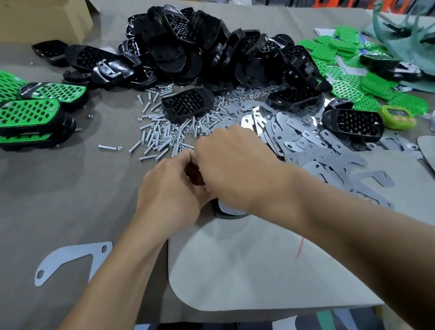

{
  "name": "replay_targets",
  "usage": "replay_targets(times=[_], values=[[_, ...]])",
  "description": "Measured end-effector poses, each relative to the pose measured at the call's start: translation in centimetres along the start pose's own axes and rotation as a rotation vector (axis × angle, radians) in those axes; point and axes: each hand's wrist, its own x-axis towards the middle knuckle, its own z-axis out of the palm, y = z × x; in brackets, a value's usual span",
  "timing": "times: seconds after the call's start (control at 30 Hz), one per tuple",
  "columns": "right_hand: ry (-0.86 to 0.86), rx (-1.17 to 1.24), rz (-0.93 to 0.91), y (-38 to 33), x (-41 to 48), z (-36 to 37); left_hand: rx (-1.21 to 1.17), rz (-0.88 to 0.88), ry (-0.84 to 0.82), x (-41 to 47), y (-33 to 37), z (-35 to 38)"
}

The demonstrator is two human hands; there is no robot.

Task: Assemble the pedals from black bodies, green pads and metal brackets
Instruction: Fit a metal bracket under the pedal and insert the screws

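Grey paper-covered worktable, parts heaped at the back. Left hand and right hand bunch together over a black plastic pedal body with a flat silver metal bracket on it, just in front of the loose silver screws. Fingertips are hidden, so I can't tell what either hand grips. I'd pin the body flat and line up the bracket holes before screwing.

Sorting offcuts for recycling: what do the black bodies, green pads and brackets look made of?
Black bodies: moulded plastic, glossy, by the highlights on their curved rims. Green pads: seemingly plastic or rubber, matt, perforated. Brackets: thin sheet metal, dull silver, flat with punched slots, likely steel.
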Motion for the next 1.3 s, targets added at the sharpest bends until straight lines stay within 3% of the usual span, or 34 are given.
replay_targets(times=[0.37,0.57,0.9,1.3], values=[[0.067,-0.071,0.109,-1.1,0.4,0.4,0.104,0.039,0.018,0.1,0.0,0.0],[0.012,-0.066,0.020,0.0,0.0,-0.6,-0.059,0.024,0.020,-0.1,0.1,0.0],[0.012,-0.070,-0.029,-0.3,-0.1,0.1,0.042,-0.011,0.002,0.1,0.0,0.2],[0.157,-0.010,0.296,-1.7,0.1,1.2,0.091,0.032,0.052,0.4,-0.4,0.4]])
